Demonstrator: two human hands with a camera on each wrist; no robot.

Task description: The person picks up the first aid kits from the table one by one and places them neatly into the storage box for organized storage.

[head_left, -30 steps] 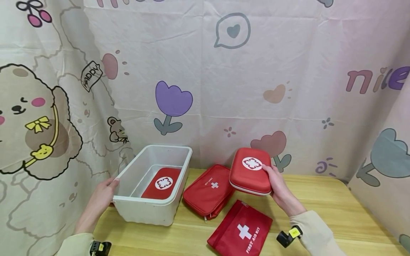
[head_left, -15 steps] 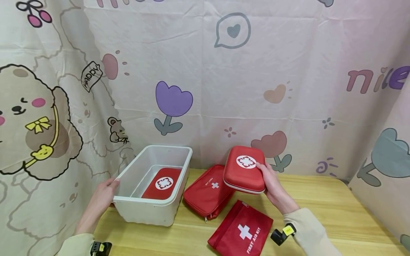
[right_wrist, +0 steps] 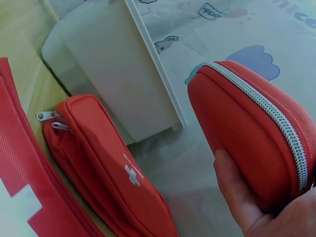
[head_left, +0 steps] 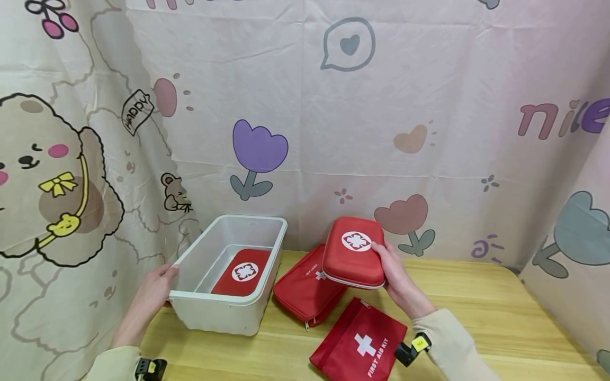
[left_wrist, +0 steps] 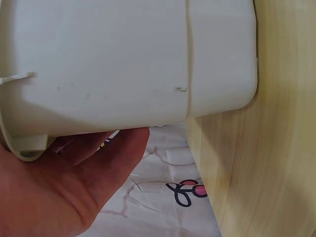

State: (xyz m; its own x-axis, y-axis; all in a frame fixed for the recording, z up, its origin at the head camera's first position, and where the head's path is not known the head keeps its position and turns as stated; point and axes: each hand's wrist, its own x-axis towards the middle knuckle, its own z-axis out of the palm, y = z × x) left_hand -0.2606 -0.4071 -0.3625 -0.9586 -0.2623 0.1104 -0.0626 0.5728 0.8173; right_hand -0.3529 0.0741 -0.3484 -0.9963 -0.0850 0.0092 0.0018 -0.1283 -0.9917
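From the red case, the white bin lies at nine o'clock, long axis running seven to one, with a red zip pouch between them. Your right hand grips the case's four o'clock side, holding it raised; your left hand, nearer the bin, grasps its rim at eight o'clock.
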